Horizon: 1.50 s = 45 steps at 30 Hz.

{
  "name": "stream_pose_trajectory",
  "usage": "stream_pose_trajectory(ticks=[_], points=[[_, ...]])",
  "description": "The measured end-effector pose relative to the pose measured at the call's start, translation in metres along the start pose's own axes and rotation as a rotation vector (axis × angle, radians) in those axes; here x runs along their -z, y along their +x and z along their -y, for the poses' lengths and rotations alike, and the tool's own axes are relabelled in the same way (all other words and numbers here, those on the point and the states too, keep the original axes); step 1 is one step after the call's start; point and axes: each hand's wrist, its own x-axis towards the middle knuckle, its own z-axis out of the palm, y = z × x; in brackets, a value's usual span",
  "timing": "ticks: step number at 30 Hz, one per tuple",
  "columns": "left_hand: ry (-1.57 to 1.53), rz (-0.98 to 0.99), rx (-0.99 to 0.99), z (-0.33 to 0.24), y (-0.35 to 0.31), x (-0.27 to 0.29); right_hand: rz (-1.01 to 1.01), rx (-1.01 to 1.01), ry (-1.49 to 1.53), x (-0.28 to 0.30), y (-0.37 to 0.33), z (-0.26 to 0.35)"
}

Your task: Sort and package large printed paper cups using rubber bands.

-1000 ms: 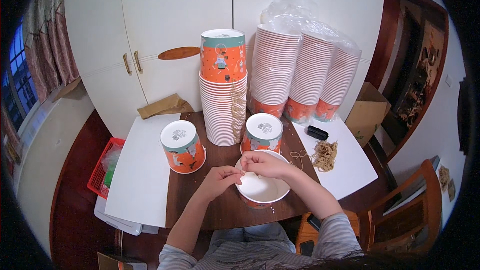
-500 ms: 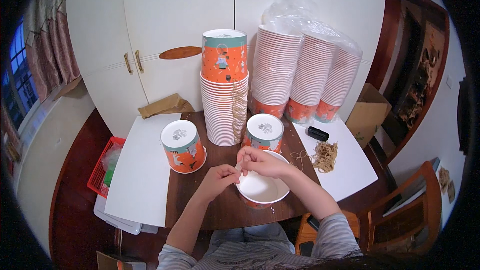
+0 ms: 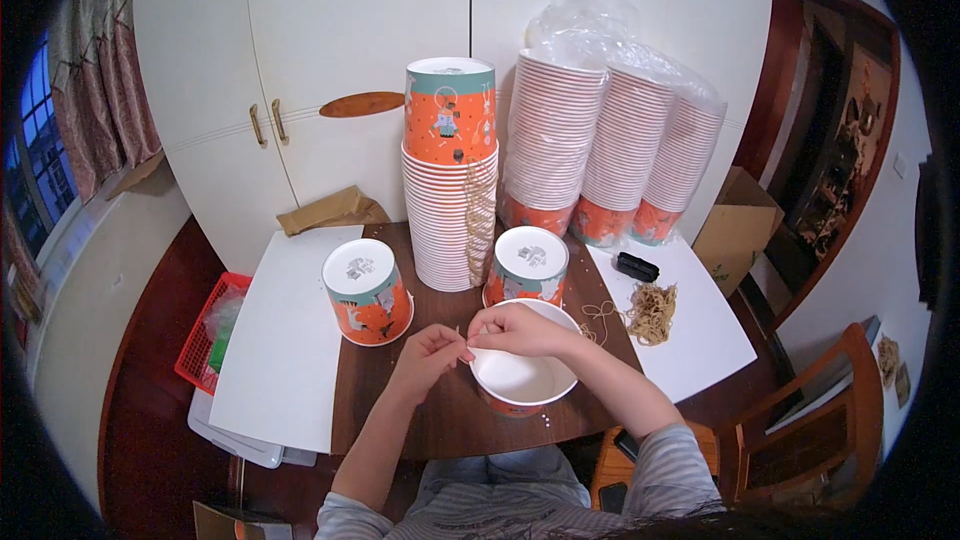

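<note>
An orange paper bucket with a white inside stands mouth up at the table's front edge. My left hand is just off its left rim, thumb and fingers pinched. My right hand reaches over the far left part of the rim, its fingertips pinched close against the left ones. A thin pale tip shows above the left fingers; what they hold is too small to tell. Right of the bucket, a strand runs to a tangled pile of tan twine. Two upside-down buckets stand behind.
A tall stack of upside-down buckets with twine down its side rises behind. Three plastic-wrapped bucket stacks stand at the back right. A black object lies near the twine. White boards flank the brown table; a wooden chair is at right.
My right hand has moved slightly down and left, and its fingers have come together with the left hand's fingertips. The left hand has shifted a little left. The bucket stays put.
</note>
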Motion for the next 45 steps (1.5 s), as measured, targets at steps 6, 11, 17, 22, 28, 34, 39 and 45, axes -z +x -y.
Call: stream_pose_trajectory(ticks=[6,11,17,22,28,34,39,45], points=[[0.04,-0.041,-0.01,0.001,-0.002,-0.001,-0.014,-0.036,0.044,-0.006,0.007,-0.011],[0.013,-0.056,0.002,0.007,-0.005,0.003,0.025,-0.027,-0.022,-0.008,0.008,-0.008],[-0.087,-0.038,-0.021,0.011,-0.008,0.006,0.067,-0.019,-0.034,-0.008,0.007,0.0],[0.064,-0.043,-0.1,0.008,-0.011,0.003,0.082,-0.037,-0.048,-0.007,0.008,-0.005],[0.131,-0.044,-0.138,0.011,-0.012,0.005,0.139,-0.019,0.044,-0.009,0.009,-0.007],[0.085,-0.049,-0.163,0.01,-0.013,0.001,0.152,-0.013,0.066,-0.01,0.01,-0.01],[-0.131,0.006,-0.065,0.014,-0.012,0.008,0.144,-0.04,0.077,-0.01,0.008,-0.006],[-0.36,0.024,0.089,0.008,-0.01,0.009,0.134,-0.041,0.097,-0.008,0.006,-0.001]])
